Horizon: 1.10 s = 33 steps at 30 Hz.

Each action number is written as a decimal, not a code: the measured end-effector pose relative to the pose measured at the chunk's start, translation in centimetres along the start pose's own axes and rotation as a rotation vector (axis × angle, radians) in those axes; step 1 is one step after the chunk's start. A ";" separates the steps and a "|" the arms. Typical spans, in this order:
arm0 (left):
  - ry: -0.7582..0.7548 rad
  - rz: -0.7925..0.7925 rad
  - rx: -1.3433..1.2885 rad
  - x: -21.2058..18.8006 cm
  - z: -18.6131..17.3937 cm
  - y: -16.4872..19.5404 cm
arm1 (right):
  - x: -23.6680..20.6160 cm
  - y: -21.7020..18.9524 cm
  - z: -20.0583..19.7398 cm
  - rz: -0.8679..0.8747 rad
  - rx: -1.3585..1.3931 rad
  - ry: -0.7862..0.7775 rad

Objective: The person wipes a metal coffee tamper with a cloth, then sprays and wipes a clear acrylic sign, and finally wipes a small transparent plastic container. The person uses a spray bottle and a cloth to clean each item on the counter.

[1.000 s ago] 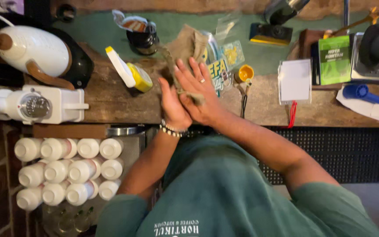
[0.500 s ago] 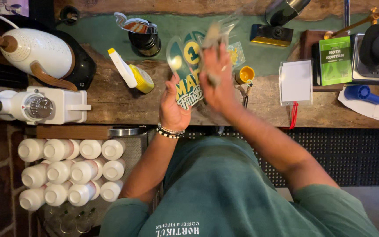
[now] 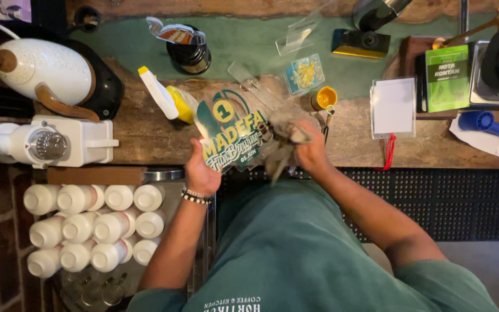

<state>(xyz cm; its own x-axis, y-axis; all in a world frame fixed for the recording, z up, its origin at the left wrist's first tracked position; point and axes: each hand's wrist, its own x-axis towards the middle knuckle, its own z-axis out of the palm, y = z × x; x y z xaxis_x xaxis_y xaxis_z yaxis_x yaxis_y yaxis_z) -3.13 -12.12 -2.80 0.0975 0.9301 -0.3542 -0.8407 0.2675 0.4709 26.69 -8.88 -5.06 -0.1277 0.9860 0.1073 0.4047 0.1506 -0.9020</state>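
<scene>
My left hand (image 3: 202, 171) holds a clear acrylic plaque (image 3: 230, 132) with green and yellow print, tilted up over the front edge of the wooden counter (image 3: 145, 136). My right hand (image 3: 309, 151) grips a crumpled grey cloth (image 3: 283, 138) pressed against the plaque's right side. A beaded bracelet sits on my left wrist. I wear a green shirt.
A yellow-and-white spray bottle (image 3: 166, 96) lies left of the plaque. A white kettle (image 3: 40, 70) and white grinder (image 3: 53, 144) stand at left, with several white bottles (image 3: 90, 224) below. A yellow cap (image 3: 324, 98), a white card holder (image 3: 392, 107) and a blue scoop (image 3: 483, 123) lie at right.
The plaque has been lifted off the counter and turned to face me. My right hand came down from above it and now holds the cloth against its right edge.
</scene>
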 end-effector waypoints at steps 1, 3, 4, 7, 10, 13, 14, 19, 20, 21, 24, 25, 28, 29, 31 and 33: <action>0.014 -0.005 0.002 0.0 -0.6 -0.3 | -0.7 0.9 0.1 0.180 0.063 0.058; 0.001 -0.025 -0.031 0.8 -1.7 -0.8 | -1.3 1.9 -0.3 0.397 0.254 0.158; -0.004 -0.034 -0.050 1.1 -2.2 -1.1 | -1.3 2.0 -0.6 0.437 0.384 0.195; 0.113 -0.020 0.018 2.0 -3.6 -1.9 | 0.5 1.2 -1.6 0.064 -0.008 0.078; 0.154 -0.030 -0.066 2.6 -5.2 -2.4 | 3.5 -0.7 -0.8 -0.179 -0.443 -0.047; 0.160 0.493 1.408 2.7 -6.8 -2.6 | 6.3 -2.2 1.4 -0.112 -0.606 -0.138; 0.245 0.439 1.163 3.0 -7.2 -2.8 | 7.1 -2.4 2.1 -0.074 -0.641 -0.172; 0.457 0.334 0.967 3.9 -7.5 -4.0 | 8.9 -2.6 3.0 0.092 -0.673 -0.211; 0.484 0.407 1.088 3.9 -7.2 -4.2 | 9.1 -2.5 2.9 0.104 -0.684 -0.222; 0.508 0.481 1.210 3.9 -7.0 -4.4 | 9.2 -2.5 2.8 0.077 -0.664 -0.214; 0.588 0.517 1.448 4.1 -6.0 -4.6 | 9.1 -2.4 2.6 -0.031 -0.595 -0.131; 0.617 0.495 1.506 4.2 -5.7 -4.5 | 8.9 -2.5 2.5 -0.077 -0.562 -0.070; 0.617 0.459 1.586 4.4 -4.5 -4.2 | 8.2 -2.8 2.5 -0.092 -0.499 0.028; 0.610 0.457 1.613 4.2 -4.0 -4.1 | 7.8 -3.1 2.5 -0.071 -0.483 0.047; 0.593 0.456 1.666 3.8 -2.7 -4.0 | 7.1 -3.7 2.2 -0.064 -0.428 0.128; 0.642 0.570 1.825 2.8 -0.9 -4.3 | 6.3 -4.6 1.8 -0.049 -0.370 0.189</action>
<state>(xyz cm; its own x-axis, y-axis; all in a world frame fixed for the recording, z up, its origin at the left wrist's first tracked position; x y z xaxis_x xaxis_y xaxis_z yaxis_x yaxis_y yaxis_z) 0.27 -10.85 -6.53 -0.4465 0.8873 0.1152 0.7595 0.3077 0.5732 22.35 -3.49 -0.97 0.0000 0.9676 0.2524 0.7050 0.1790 -0.6863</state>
